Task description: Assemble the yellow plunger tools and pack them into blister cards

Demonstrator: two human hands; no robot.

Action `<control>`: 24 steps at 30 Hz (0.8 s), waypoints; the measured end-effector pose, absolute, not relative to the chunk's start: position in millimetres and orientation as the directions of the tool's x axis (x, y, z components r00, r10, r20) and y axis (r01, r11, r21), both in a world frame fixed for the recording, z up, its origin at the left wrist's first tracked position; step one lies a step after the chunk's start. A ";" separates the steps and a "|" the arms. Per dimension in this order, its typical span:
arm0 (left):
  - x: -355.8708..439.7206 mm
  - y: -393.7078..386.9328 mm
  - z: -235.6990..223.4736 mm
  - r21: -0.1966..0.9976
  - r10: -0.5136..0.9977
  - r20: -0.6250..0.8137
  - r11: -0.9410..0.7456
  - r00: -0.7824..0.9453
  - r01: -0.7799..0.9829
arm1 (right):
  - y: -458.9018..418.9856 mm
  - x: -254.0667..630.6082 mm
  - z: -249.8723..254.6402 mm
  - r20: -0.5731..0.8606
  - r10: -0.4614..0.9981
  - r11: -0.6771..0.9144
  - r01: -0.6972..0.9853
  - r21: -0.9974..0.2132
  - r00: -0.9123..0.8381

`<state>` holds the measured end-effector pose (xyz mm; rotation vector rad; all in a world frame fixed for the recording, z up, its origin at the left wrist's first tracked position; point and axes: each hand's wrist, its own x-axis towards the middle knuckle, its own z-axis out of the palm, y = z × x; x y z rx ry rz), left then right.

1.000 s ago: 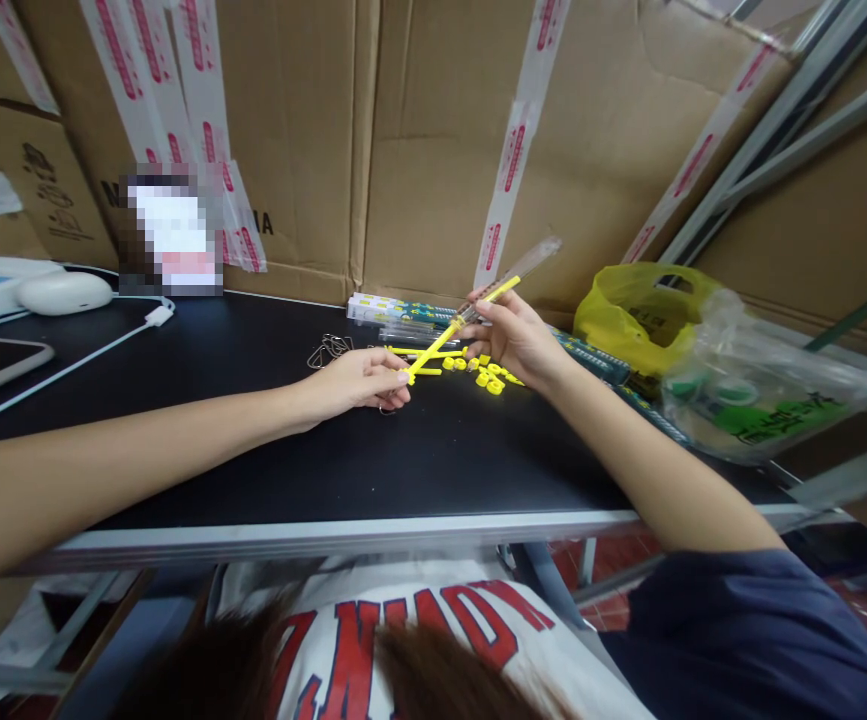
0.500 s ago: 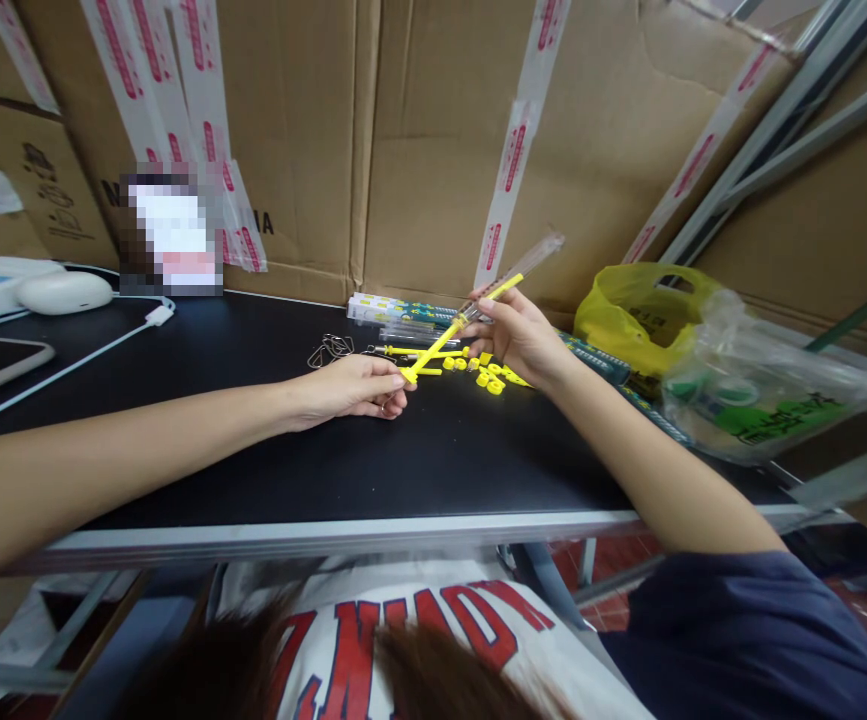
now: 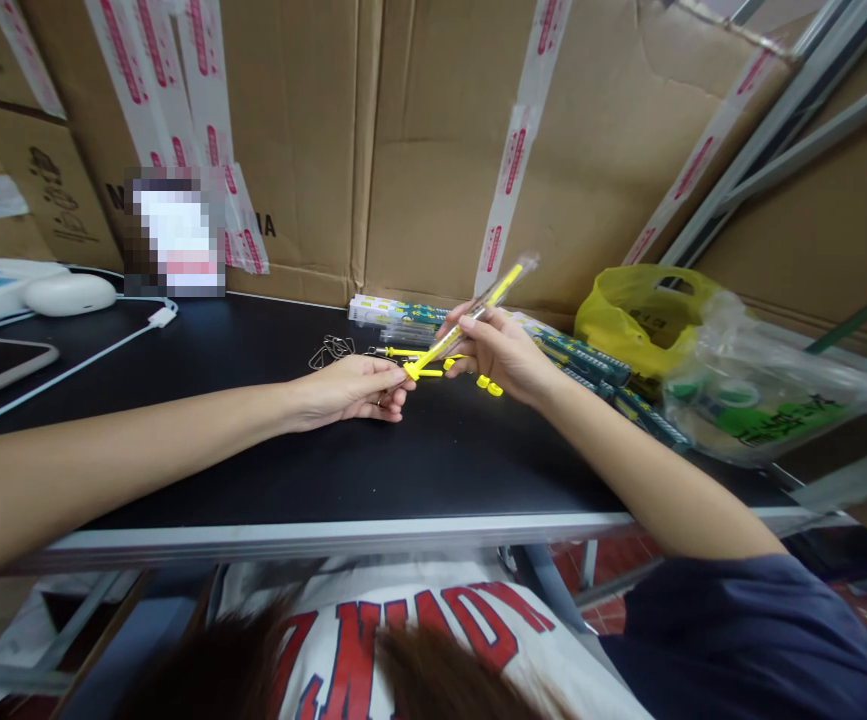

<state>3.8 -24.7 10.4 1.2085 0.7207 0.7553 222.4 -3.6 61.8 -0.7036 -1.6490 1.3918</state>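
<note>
My left hand (image 3: 362,388) pinches the wider lower end of a yellow plastic rod (image 3: 425,362), which slants up to the right. A clear plastic tube (image 3: 509,283) surrounds the rod's upper part, and the fingers of my right hand (image 3: 489,345) are closed on that tube. Beneath and beside the hands lie more yellow sticks (image 3: 401,352) and small yellow pieces (image 3: 489,385), partly hidden by my right hand. Bent metal clips or hooks (image 3: 332,350) rest just beyond my left wrist.
Patterned long boxes (image 3: 590,360) run along the back of the black table (image 3: 433,470). On the right sit a yellow plastic bag (image 3: 628,320) and a clear bag (image 3: 740,390). A phone (image 3: 2,365), a white cable (image 3: 73,370) and a white rounded device (image 3: 69,293) occupy the left.
My right hand has brought the clear tube down and left along the yellow rod, so more of the rod now lies within the tube. My left hand stays nearly still.
</note>
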 end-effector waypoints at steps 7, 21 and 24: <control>5.6 -22.7 6.0 0.955 0.802 0.000 0.177 0.598 -0.238 | -7.7 217.8 59.1 0.275 0.840 0.256 -0.106 -0.961 -0.467; 8.1 -25.9 5.2 0.940 0.777 0.033 0.190 0.629 -0.284 | -11.8 213.8 56.8 0.359 0.783 0.414 -0.005 -0.910 -0.508; 8.5 -26.6 5.8 0.948 0.775 0.039 0.171 0.631 -0.268 | -13.4 212.2 56.2 0.370 0.777 0.445 0.030 -0.895 -0.510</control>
